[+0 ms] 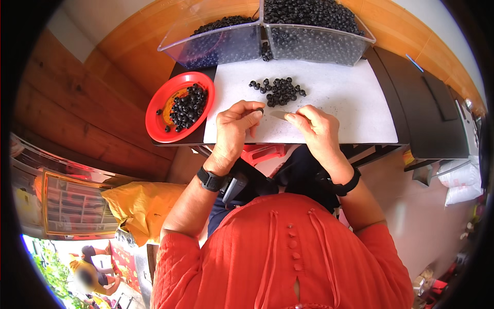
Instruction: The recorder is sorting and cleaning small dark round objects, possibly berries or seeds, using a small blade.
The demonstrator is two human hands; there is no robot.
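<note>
My left hand [235, 126] pinches a small round black piece [260, 110] between thumb and fingertips, above the near part of a white sheet [355, 105]. In my right hand [321, 126] is a small knife [279, 115], its short blade pointing left toward the black piece. I cannot tell whether the blade touches it. Just beyond my hands lies a loose pile of black ring-like pieces [280, 92], some showing holes. To the left, a red plate [152, 116] holds more black pieces [189, 109], heaped toward its right side.
Two clear plastic bins, a left one [226, 49] and a right one [314, 50], stand at the table's far edge, full of black pieces. A dark table [442, 118] adjoins on the right. A yellow bag [146, 208] hangs lower left; another person [90, 270] is beyond it.
</note>
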